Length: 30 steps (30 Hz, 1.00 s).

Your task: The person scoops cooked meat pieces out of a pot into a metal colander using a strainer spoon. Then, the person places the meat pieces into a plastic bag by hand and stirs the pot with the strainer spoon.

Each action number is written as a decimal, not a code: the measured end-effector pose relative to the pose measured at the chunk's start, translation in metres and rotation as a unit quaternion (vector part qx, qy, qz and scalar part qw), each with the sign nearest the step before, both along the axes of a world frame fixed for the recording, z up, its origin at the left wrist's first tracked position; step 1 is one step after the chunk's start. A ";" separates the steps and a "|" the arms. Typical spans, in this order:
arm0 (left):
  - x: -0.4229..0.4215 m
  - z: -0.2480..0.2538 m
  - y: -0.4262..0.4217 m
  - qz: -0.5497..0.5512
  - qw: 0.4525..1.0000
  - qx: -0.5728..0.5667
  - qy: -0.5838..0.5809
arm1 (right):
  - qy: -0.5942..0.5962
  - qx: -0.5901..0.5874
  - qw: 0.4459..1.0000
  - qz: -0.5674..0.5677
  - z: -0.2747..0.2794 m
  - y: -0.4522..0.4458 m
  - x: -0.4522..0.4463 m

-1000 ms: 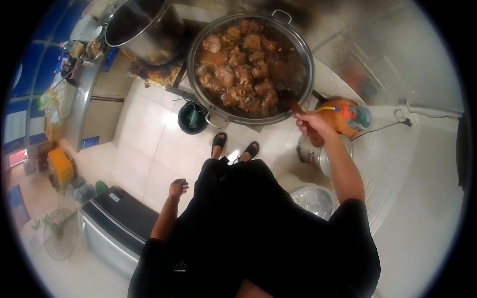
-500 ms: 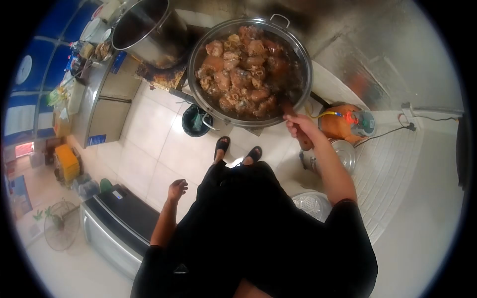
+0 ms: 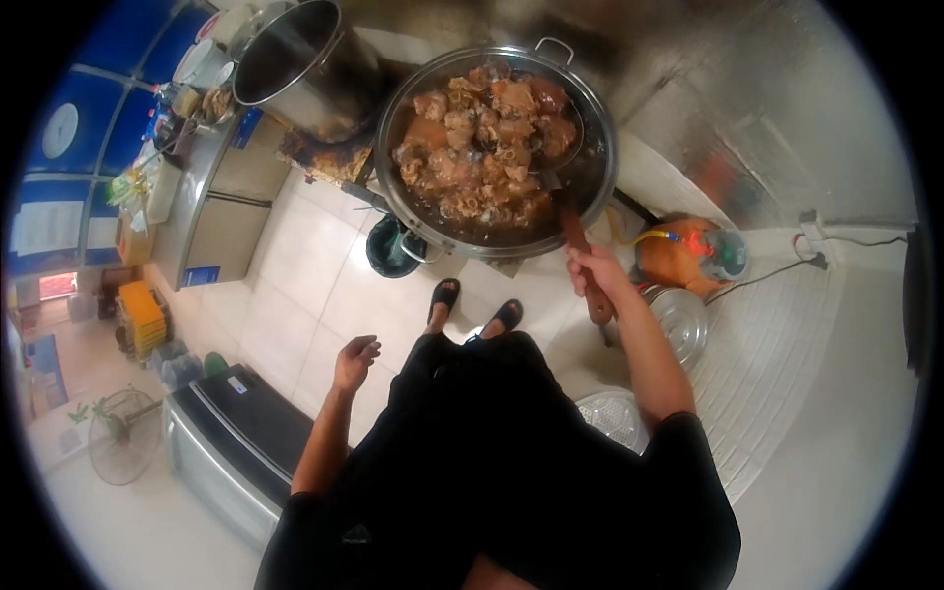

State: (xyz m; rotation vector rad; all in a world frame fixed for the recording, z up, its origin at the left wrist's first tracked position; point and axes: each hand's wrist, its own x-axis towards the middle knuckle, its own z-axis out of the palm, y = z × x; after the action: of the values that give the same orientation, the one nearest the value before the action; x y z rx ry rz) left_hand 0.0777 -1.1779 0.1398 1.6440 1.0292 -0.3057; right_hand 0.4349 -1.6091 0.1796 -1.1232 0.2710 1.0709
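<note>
Right hand (image 3: 596, 273) clasps wooden-handled utensil (image 3: 570, 218), metal neck showing clearer than half-second ago; far end among meat (image 3: 462, 162) inside pot (image 3: 472, 246), near right rim. Left hand (image 3: 355, 362) loosely curled, holding nothing, over open floor (image 3: 305, 285).

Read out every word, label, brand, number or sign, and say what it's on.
No text is readable.
White sheet on blue panelling: too blurred.
Blue label on steel counter: too small.
Sticker on black-topped appliance: too small.
Mark on black clothing: too blurred.
Clock-like disc: too blurred.
</note>
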 end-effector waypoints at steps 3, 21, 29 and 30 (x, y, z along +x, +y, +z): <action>0.036 0.022 -0.017 -0.030 0.997 -0.010 -0.077 | 0.003 -0.001 1.000 -0.014 0.008 -0.007 -0.012; 0.272 0.018 -0.219 -0.079 0.778 -0.621 -0.060 | 0.025 0.058 0.993 -0.098 0.051 0.037 -0.103; 0.249 0.043 -0.223 0.006 0.824 -0.561 -0.081 | 0.003 0.032 0.990 -0.137 0.070 0.079 -0.147; 0.244 0.045 -0.220 -0.007 0.833 -0.547 -0.084 | 0.000 0.018 0.990 -0.140 0.072 0.083 -0.154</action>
State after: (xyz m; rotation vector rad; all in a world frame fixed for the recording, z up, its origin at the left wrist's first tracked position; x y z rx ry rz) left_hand 0.3222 -1.3980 0.1850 0.6045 0.5018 -0.6070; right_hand 0.2814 -1.5265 0.2520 -1.0194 0.3956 0.8242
